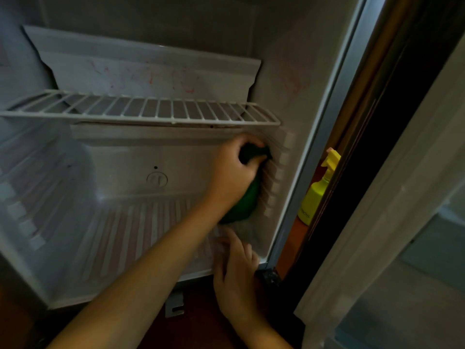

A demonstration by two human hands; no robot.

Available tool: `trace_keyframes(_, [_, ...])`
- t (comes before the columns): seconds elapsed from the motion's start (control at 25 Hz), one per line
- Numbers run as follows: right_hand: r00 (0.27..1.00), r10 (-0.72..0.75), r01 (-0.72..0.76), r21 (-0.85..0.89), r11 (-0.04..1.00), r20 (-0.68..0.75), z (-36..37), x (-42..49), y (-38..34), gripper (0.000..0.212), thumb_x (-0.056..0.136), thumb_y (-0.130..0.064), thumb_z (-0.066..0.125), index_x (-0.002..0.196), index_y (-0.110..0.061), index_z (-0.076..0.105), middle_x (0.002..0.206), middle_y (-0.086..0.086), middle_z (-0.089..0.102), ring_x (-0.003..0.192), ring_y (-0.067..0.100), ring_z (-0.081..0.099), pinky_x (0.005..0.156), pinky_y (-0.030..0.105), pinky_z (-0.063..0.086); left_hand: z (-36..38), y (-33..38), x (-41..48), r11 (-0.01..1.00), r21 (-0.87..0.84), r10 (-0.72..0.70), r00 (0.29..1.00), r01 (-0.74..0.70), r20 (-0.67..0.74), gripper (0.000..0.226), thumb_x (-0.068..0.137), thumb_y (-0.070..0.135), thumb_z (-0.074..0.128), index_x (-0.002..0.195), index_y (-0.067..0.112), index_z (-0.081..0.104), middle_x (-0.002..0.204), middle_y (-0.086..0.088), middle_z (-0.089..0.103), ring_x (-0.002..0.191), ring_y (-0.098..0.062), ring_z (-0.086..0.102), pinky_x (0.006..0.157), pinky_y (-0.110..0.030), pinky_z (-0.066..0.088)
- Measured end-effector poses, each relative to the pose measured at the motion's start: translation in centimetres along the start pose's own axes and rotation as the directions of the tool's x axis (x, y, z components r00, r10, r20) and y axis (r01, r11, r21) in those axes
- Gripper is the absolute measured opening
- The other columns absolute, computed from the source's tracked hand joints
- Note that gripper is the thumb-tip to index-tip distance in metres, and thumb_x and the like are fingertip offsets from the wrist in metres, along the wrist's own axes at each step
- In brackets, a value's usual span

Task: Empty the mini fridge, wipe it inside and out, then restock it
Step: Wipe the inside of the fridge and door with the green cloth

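Mini fridge (151,46): door open, interior in full view, no food or containers visible on what shows of the shelf or floor.

Wire shelf (141,112): seated level across the cabinet, its right end meeting the right wall. Behind and above it, a slanted back panel (151,79) carries faint red smears.

Left hand (231,170): reaches in under the shelf, arm crossing the fridge floor (125,235) from the lower left. Fingers are curled tight around a bunched green cloth (245,205), which is pressed against the ribbed shelf rails (276,172) of the right wall. The cloth's loose end hangs below the wrist, down to the rear right corner of the floor.

Right hand (235,273): lies at the front right corner of the floor, across its front lip. Fingers are extended and flat, holding nothing; motion blur obscures the fingertips.

Clearance: the compartment below the shelf is unobstructed to the left of the working arm. The left wall rails and the ribbed floor stand exposed. The right front corner is crowded, with both hands near each other.

Outside the cabinet: a yellow spray bottle (314,197) stands upright just beside the right frame edge, on an orange-brown surface, in the narrow gap before a dark vertical panel (364,172). A small metal bracket (175,304) sits below the front edge.
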State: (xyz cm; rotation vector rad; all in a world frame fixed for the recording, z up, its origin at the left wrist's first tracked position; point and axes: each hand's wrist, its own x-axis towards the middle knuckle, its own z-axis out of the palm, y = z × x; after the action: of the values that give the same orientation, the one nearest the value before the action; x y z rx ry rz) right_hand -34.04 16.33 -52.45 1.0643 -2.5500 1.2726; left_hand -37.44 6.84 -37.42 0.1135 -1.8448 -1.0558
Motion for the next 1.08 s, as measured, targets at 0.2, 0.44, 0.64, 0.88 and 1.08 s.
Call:
trace_keyframes(0.2, [1.0,-0.003,0.003,-0.009,1.0,0.019,0.0,0.1,0.1,0.045,0.093,-0.016,0.046,0.133,-0.035,0.041,0.111,-0.024,0.041,0.097,-0.005,0.028,0.097,0.026,0.032,0.4,-0.5,0.4,1.0,0.024,0.003,1.0,-0.002,-0.029,0.017,0.078,0.001,0.07,0.086,0.013,0.062,0.084,0.01,0.062,0.081,-0.003,0.061,0.077,-0.003,0.042])
trace_keyframes(0.44, [1.0,-0.012,0.012,-0.039,0.999,-0.009,0.3,0.1,0.4,0.033,0.092,-0.015,0.046,0.12,-0.03,0.051,0.107,-0.021,0.045,0.099,-0.002,0.036,0.092,0.025,0.033,0.4,-0.5,0.5,0.993,-0.038,-0.115,0.992,0.113,-0.057,0.022,0.08,0.001,0.07,0.086,0.019,0.059,0.089,0.009,0.063,0.086,-0.004,0.06,0.085,-0.015,0.048])
trace_keyframes(0.64, [1.0,0.028,-0.028,-0.025,0.999,0.001,1.0,0.1,1.0,0.016,0.094,-0.021,0.043,0.106,-0.028,0.052,0.098,-0.01,0.048,0.094,0.007,0.037,0.083,0.025,0.029,1.1,1.6,-3.4,1.0,-0.021,-0.002,1.0,0.002,0.002,0.023,0.079,0.008,0.07,0.085,0.027,0.059,0.09,0.005,0.065,0.089,-0.006,0.06,0.077,-0.012,0.045])
trace_keyframes(0.88, [1.0,-0.023,0.023,-0.051,0.998,-0.012,0.5,0.2,0.7,0.031,0.093,-0.015,0.047,0.119,-0.031,0.052,0.108,-0.019,0.046,0.1,0.001,0.037,0.091,0.024,0.032,0.8,-2.0,1.4,0.983,-0.133,-0.143,0.982,0.127,-0.123,0.019,0.079,-0.003,0.069,0.084,0.013,0.06,0.081,0.013,0.06,0.075,0.018,0.055,0.075,0.0,0.039])
trace_keyframes(1.08, [0.996,-0.056,0.051,-0.058,0.997,-0.073,0.7,0.0,0.8,0.026,0.094,-0.017,0.049,0.118,-0.027,0.054,0.102,-0.019,0.046,0.091,-0.002,0.034,0.083,0.024,0.03,-1.0,-1.9,-0.3,0.981,-0.115,-0.159,0.987,0.154,-0.036,0.019,0.082,0.002,0.068,0.093,0.017,0.066,0.09,0.01,0.066,0.085,0.007,0.06,0.08,-0.002,0.041])
